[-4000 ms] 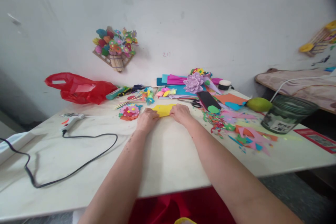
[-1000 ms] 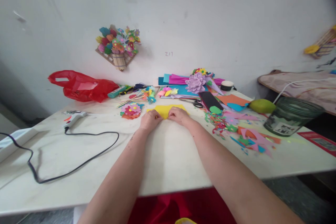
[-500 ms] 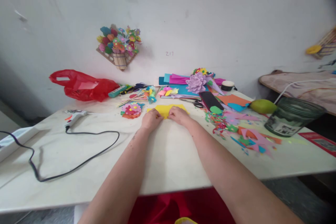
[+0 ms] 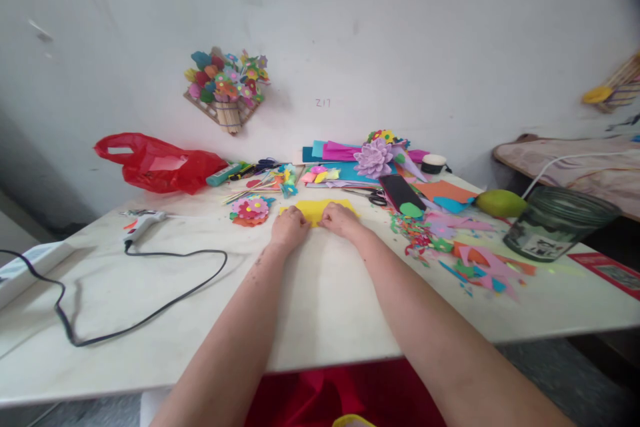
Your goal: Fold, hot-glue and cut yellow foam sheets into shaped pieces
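Note:
A yellow craft sheet (image 4: 316,208) lies on the white table in front of me. My left hand (image 4: 290,228) is closed on its near left part, fingers curled inward. At the near right part my right hand (image 4: 339,219) pinches the same sheet, a small gap from the left. The fingertips are partly hidden, and I cannot tell whether the near edge is folded. Left of the sheet sits a stack of flower cutouts (image 4: 251,209). Black-handled scissors (image 4: 377,197) lie just beyond my right hand.
A glue gun (image 4: 144,225) with a looping black cord lies left, near a power strip (image 4: 35,270). Colourful scraps (image 4: 475,260) spread right, beside a glass jar (image 4: 557,223). A phone (image 4: 400,193), lilac flower (image 4: 374,159) and red bag (image 4: 157,163) are farther back.
Both hands stay on the yellow sheet. They shift only very slightly; nothing else moves visibly.

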{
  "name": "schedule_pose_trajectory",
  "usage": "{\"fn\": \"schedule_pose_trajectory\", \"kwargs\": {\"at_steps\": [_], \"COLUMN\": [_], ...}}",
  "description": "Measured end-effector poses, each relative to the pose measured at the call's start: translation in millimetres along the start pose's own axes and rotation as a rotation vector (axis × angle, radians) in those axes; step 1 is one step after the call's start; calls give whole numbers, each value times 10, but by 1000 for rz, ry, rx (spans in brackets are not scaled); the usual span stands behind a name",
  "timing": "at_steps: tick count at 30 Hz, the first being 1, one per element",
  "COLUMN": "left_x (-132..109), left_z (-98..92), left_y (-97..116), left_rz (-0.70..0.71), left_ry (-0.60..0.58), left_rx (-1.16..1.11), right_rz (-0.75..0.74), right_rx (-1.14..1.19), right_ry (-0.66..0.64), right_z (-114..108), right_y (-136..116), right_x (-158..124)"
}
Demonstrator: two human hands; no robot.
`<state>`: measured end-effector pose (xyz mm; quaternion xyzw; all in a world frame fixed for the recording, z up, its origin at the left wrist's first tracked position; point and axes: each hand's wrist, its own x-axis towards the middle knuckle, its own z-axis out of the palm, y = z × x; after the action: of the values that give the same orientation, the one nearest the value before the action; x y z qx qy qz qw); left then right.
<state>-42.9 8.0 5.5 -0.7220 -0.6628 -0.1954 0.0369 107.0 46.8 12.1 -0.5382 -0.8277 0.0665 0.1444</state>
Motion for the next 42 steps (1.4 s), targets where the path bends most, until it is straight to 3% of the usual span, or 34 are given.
{"fn": "schedule_pose_trajectory", "kwargs": {"at_steps": [33,42], "left_x": [-24,-61], "left_z": [-21,9], "left_y": [87,94], "left_rz": [-106,-54], "left_ry": [104,182], "left_rx": [176,176], "right_rz": [84,134], "right_rx": [-10,21], "right_ry": [17,26], "right_z": [58,39], "right_y": [-134,-208], "right_x": [16,-29]}}
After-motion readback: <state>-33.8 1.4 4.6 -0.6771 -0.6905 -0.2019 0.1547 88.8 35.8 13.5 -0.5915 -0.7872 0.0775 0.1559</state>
